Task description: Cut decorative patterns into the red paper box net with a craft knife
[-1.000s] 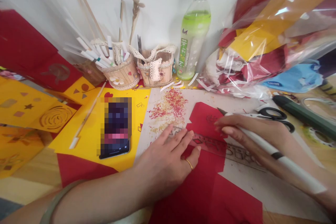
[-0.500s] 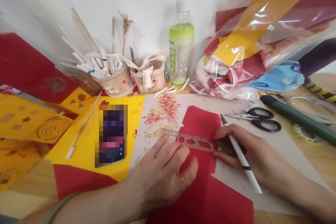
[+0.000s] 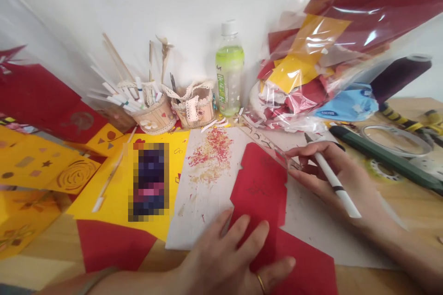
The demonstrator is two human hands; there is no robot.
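Right now your right hand [image 3: 337, 179] pinches one end of a clear stencil ruler [image 3: 265, 139] between thumb and fingers, and a white pen [image 3: 328, 174] with a black band also sits in that hand, its tip pointing up and away from you. The ruler slants just beyond the far end of the red paper cutout [image 3: 261, 184]; whether the two touch, you can't tell from here. The cutout lies on a pale, paint-specked board [image 3: 183, 216], with a faint drawing near its middle. Your left hand [image 3: 230, 258], a gold ring on one finger, has its fingers spread wide over the cutout's near part. Behind the board stands a drink bottle [image 3: 230, 73], between a lace-trimmed wooden basket [image 3: 204, 113] and a clear plastic bag [image 3: 301, 92] of paper scraps.
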